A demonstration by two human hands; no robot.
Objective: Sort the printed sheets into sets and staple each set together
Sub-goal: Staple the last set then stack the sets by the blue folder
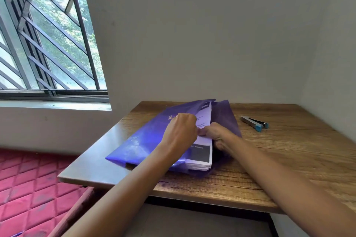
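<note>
At the centre of the frame, the stack of printed sheets lies on the wooden table, half inside an open purple plastic folder whose shiny cover still overlaps its left part. The left hand is curled and pinches the edge of that cover, while the right hand, touching it knuckle to knuckle, curls its fingers round the stack's right edge. A stapler lies apart at centre right, with a barred window upper left and a red quilted mattress lower left.
</note>
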